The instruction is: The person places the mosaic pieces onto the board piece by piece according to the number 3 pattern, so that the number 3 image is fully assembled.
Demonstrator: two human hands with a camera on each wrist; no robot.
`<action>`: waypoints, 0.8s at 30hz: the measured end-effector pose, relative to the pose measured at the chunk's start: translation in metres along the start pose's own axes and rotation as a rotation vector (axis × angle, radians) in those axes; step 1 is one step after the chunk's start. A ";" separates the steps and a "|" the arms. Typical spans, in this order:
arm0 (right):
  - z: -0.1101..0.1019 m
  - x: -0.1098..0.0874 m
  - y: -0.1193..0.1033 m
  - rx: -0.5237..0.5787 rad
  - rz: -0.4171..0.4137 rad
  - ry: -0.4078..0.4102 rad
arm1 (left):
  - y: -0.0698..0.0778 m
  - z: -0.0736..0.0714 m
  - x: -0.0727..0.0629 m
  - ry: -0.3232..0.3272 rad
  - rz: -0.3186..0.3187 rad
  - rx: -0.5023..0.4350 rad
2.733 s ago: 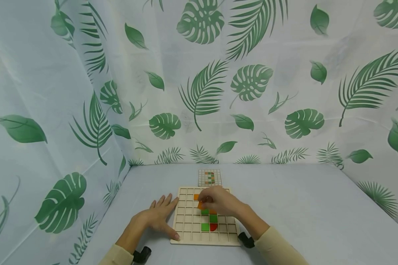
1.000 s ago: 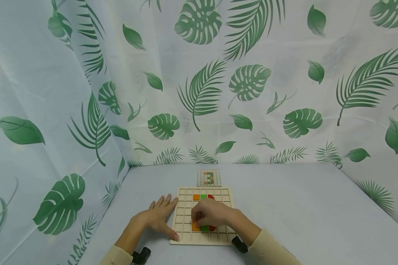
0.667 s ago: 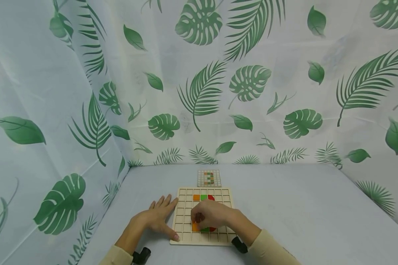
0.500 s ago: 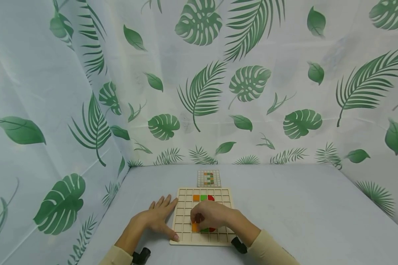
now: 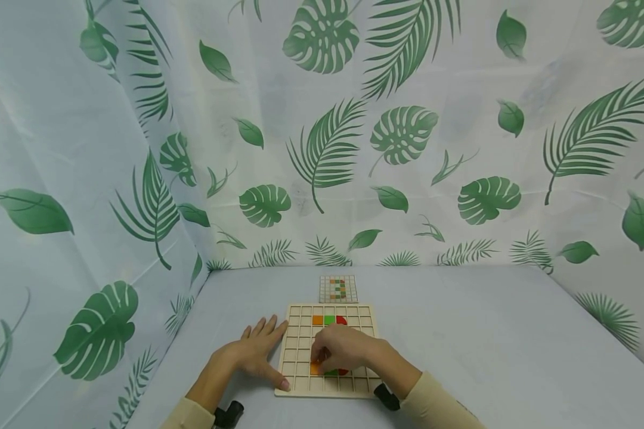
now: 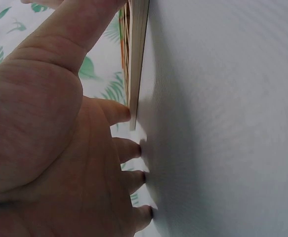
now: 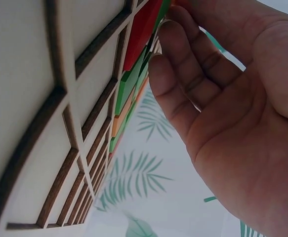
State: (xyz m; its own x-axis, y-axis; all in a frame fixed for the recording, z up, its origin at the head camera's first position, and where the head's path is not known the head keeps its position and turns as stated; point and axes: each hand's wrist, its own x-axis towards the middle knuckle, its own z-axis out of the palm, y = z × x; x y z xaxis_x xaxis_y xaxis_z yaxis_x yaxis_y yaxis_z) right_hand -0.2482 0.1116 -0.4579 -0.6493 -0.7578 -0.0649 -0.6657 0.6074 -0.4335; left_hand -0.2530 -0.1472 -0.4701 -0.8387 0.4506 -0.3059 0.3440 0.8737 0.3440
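Note:
My left hand rests spread at the left edge of a wooden grid board, thumb on its near left corner. In the left wrist view its fingertips reach the tabletop beside the board's side. My right hand is over the board, fingers curled down at an orange square tile in a lower row; its thumb and fingertips touch it. Beside this tile are a green tile and a red rounded tile, partly covered. Farther up sit an orange tile, a green tile and a red tile.
A small card printed with a coloured grid pattern lies just beyond the board. Black wrist devices are on both arms. Leaf-printed curtains stand behind and at the sides of the white table.
The right hand has brought an orange tile from the upper part of the board down to the lower row. Since then its fingers have shifted only slightly. The left hand stays put.

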 end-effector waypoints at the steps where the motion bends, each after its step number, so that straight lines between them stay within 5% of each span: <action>1: 0.000 0.000 0.000 0.000 0.001 0.001 | 0.000 0.000 0.000 0.000 -0.001 0.000; 12: -0.005 -0.005 0.000 0.052 -0.016 0.021 | 0.000 0.001 0.000 -0.006 -0.011 0.011; 24: -0.018 -0.015 0.018 0.047 0.006 0.168 | -0.002 0.003 0.000 0.001 -0.007 -0.006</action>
State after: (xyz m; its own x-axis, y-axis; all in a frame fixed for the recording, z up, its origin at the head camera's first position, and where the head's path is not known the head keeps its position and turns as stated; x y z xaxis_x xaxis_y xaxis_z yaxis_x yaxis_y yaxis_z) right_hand -0.2570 0.1386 -0.4483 -0.7080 -0.7015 0.0819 -0.6463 0.5968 -0.4755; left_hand -0.2530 -0.1484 -0.4735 -0.8412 0.4447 -0.3076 0.3357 0.8755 0.3477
